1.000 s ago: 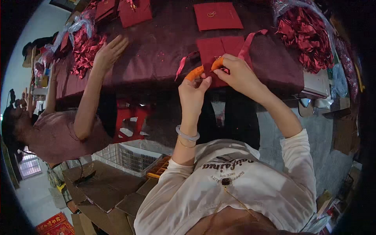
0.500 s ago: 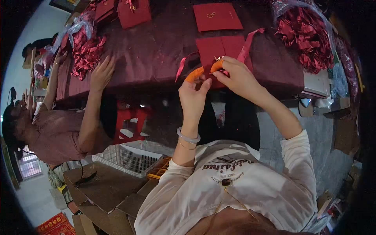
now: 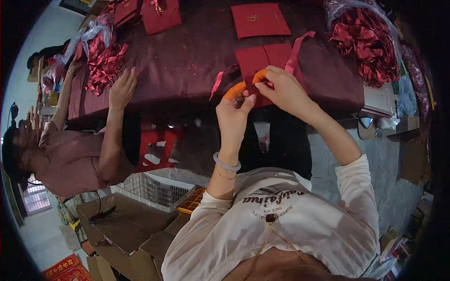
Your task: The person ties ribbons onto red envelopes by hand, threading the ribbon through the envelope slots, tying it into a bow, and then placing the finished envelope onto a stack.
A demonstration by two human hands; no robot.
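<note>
The flat red card folder [image 3: 256, 57] with shiny red ribbon tails [image 3: 295, 55] could crease at the maroon cloth-covered table's [image 3: 187, 86] near edge if the left hand [image 3: 234, 104] and right hand [image 3: 284, 90], fingers curled, pinching what I can't tell, tug unevenly.

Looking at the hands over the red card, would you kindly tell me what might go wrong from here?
The red card lies close to the near edge of the table, so a tug might drag it over. The loose ribbon end beside the right hand could catch on it and twist. Orange covers on the fingers may dull their touch, making small details harder to handle.
</note>
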